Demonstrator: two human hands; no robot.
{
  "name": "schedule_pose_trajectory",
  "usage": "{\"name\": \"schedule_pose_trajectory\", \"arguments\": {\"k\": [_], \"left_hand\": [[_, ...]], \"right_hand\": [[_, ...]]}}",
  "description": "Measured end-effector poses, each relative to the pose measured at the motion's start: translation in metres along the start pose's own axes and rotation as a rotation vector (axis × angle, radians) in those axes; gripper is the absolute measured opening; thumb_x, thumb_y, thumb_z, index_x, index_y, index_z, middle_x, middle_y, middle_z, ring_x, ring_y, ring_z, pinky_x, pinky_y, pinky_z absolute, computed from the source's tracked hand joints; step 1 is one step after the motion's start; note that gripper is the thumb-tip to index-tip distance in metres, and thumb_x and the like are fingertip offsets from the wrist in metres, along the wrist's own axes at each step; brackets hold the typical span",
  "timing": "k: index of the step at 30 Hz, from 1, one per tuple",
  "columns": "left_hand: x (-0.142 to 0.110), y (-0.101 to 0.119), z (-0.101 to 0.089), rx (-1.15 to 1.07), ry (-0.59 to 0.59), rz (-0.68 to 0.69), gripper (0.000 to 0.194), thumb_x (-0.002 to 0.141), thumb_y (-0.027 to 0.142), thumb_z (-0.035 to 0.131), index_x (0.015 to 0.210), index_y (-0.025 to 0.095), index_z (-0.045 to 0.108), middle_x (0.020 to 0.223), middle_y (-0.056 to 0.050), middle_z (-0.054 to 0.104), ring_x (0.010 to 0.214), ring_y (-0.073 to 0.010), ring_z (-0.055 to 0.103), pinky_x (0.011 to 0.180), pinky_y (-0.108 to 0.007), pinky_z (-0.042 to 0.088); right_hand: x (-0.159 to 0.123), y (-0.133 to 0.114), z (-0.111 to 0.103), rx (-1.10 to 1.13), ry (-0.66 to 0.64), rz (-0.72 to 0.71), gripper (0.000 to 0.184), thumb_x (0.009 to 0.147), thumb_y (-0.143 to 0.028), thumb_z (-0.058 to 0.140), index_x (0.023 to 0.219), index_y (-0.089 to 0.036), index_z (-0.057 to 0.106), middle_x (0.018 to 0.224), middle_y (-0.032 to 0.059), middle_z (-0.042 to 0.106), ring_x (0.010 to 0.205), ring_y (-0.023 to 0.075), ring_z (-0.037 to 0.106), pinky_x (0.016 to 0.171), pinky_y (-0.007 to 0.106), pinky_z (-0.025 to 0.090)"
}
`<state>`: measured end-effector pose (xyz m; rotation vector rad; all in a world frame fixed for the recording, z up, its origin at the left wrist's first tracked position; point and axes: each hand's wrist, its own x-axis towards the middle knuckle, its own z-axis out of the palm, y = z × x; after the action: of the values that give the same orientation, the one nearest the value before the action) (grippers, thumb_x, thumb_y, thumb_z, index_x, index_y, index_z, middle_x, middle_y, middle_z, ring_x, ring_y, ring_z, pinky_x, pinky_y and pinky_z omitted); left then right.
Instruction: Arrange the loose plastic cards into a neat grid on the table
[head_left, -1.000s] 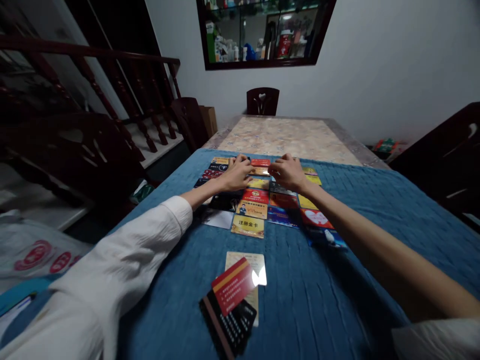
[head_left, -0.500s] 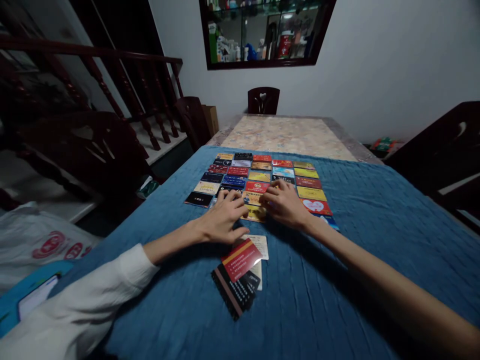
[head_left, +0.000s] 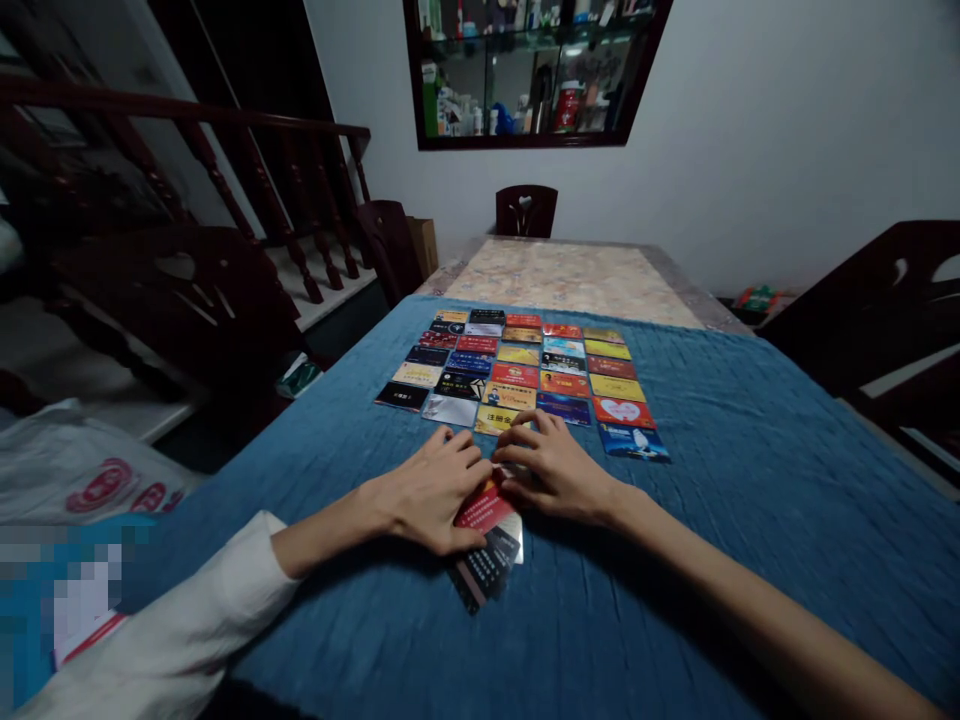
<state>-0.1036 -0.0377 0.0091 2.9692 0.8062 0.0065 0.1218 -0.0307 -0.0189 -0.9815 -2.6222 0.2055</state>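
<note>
Several coloured plastic cards lie in a neat grid [head_left: 525, 380] on a blue quilted cloth [head_left: 712, 480]. Nearer to me sits a small loose pile: a red card [head_left: 484, 508] on top of a black card [head_left: 484, 572] and a pale one. My left hand [head_left: 431, 490] rests on the left side of this pile, fingers curled down onto the red card. Coming in from the right, my right hand [head_left: 555, 470] touches the pile's upper edge with bent fingers. The pale card is mostly hidden under both hands.
The cloth covers the near part of a long table; its far end shows a bare marbled top [head_left: 570, 270]. Dark wooden chairs stand at the far end [head_left: 526, 208], the left [head_left: 180, 290] and the right [head_left: 892, 310]. A white plastic bag [head_left: 82, 480] lies at left.
Both hands have drawn back from the far rows of the card grid toward me and now rest on the loose pile. The grid is fully uncovered.
</note>
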Motion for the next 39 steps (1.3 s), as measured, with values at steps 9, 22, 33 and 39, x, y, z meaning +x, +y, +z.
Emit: {"name": "schedule_pose_trajectory", "arguments": {"k": [9, 22, 33, 39], "left_hand": [[0.0, -0.003, 0.002, -0.01, 0.027, -0.031, 0.027, 0.078, 0.039, 0.062, 0.09, 0.015, 0.059, 0.088, -0.008, 0.061, 0.091, -0.0269, 0.052, 0.084, -0.043, 0.041], [-0.005, -0.025, 0.004, -0.285, 0.145, -0.019, 0.012, 0.077, 0.023, 0.058, 0.073, 0.016, 0.067, 0.073, -0.004, 0.065, 0.078, -0.0186, 0.057, 0.08, -0.032, 0.042], [-0.007, -0.047, 0.004, -0.549, 0.212, -0.048, 0.02, 0.088, 0.021, 0.054, 0.087, 0.014, 0.073, 0.084, -0.005, 0.073, 0.08, -0.0146, 0.062, 0.077, -0.025, 0.045], [-0.008, -0.051, 0.008, -0.555, 0.274, -0.084, 0.02, 0.09, 0.019, 0.055, 0.085, 0.014, 0.073, 0.079, -0.004, 0.071, 0.074, -0.0131, 0.062, 0.075, -0.025, 0.045]], "right_hand": [[-0.007, -0.006, 0.003, 0.041, -0.088, -0.007, 0.044, 0.088, -0.051, 0.064, 0.12, -0.021, 0.067, 0.119, 0.0121, 0.065, 0.117, 0.0326, 0.043, 0.095, 0.052, 0.035], [-0.004, -0.008, -0.001, 0.014, -0.036, -0.032, 0.019, 0.092, -0.026, 0.058, 0.106, -0.021, 0.07, 0.103, 0.0086, 0.07, 0.107, 0.0267, 0.05, 0.089, 0.045, 0.035], [-0.002, 0.005, 0.018, 0.021, 0.155, 0.001, 0.016, 0.092, -0.02, 0.057, 0.103, -0.021, 0.069, 0.093, 0.0083, 0.072, 0.101, 0.0257, 0.056, 0.085, 0.043, 0.041], [-0.002, 0.005, 0.024, -0.004, 0.259, 0.032, 0.021, 0.092, -0.018, 0.055, 0.108, -0.021, 0.068, 0.095, 0.0091, 0.07, 0.097, 0.0241, 0.058, 0.082, 0.041, 0.045]]}}
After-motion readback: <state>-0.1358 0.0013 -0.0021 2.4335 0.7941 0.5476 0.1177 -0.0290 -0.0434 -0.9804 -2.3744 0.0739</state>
